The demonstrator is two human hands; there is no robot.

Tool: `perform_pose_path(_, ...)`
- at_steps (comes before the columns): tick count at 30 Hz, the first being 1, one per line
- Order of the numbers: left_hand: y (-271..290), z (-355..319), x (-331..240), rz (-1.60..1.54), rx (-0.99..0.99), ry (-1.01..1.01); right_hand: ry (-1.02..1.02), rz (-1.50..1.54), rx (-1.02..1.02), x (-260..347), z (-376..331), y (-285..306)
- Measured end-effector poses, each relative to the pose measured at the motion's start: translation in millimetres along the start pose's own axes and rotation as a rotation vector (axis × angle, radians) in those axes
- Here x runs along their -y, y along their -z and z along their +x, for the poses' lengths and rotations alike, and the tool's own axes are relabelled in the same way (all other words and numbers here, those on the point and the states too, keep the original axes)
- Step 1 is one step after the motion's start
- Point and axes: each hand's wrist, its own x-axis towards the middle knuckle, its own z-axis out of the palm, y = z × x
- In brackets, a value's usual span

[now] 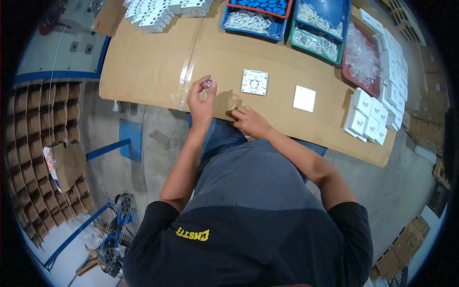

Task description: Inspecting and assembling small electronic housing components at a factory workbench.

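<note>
Between the thumb and fingers of my left hand (202, 103) is a small clear plastic piece (207, 83), held just above the cardboard-covered table (148, 67). My right hand (252, 122) rests at the table's near edge, its fingers curled in; whatever they may hold is hidden. Beyond it lies a white square wall-switch-like unit (254, 82), its inner side with metal parts facing up. A plain white square plate (304, 98) lies flat to the right of that unit.
White square units (367, 117) are stacked at the right edge. At the back stand a blue tray of pale small parts (251, 25), a red tray of blue parts (263, 5), a green tray (316, 44) and a red tray of clear bags (362, 60). More white units (158, 13) sit back left.
</note>
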Motion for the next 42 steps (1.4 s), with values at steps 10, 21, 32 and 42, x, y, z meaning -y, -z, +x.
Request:
perform_pose_path(10,7,-5,6,-0.044,0.006,-0.006,-0.243,0.565,-0.434,-11,-7,4)
perform_pose_path(21,-39,-22,-3,-0.173,0.242,-0.016,-0.820,0.472,-0.966,-125,-99,88)
perform_pose_path(32,-49,-34,-39,-0.094,0.380,-0.237,-0.850,-0.114,-0.889,-264,-36,218)
perform_pose_path(42,-29,-45,-34,-0.035,0.359,-0.204,-0.925,-0.337,-0.613,-317,29,216)
